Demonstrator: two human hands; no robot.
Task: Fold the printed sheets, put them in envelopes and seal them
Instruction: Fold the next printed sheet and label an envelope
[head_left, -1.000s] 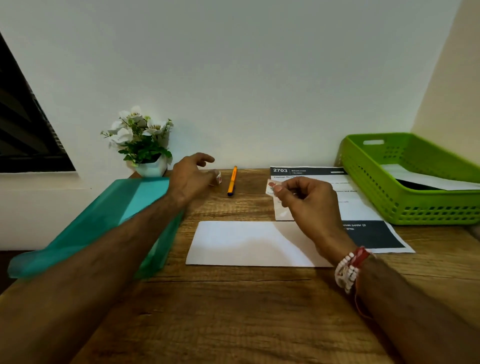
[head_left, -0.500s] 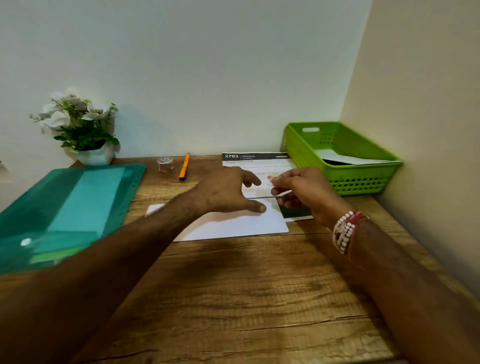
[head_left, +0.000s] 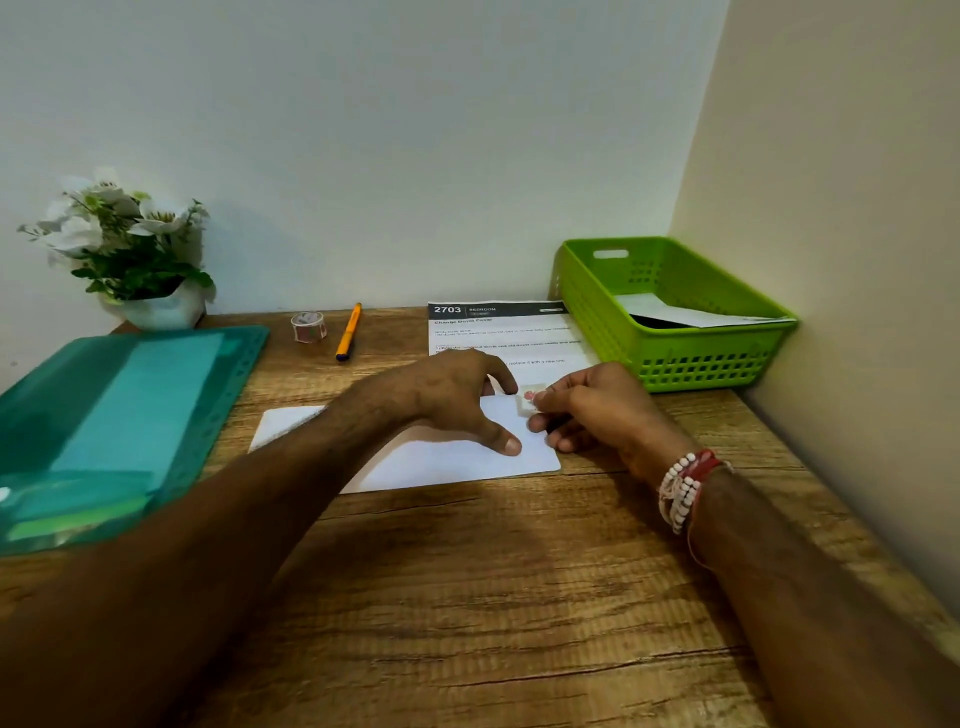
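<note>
I see a wooden desk (head_left: 519, 597) with a teal plastic folder (head_left: 114, 415) on its left and a green basket (head_left: 691, 358) in the far right corner, paper inside. A white envelope (head_left: 441, 462) lies flat mid-desk, just in front of a printed sheet (head_left: 498, 332). The left hand (head_left: 457, 395) is spread, thumb and forefinger pressing the envelope's right end. The right hand (head_left: 597, 410) pinches a small red-marked sticker (head_left: 531, 397) at the envelope's far right corner.

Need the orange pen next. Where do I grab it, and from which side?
Pinch the pen mid-barrel from above, one fingertip on its left side and one on its right: it lies flat on the table, pointing away from you, with bare wood on both sides.
</note>
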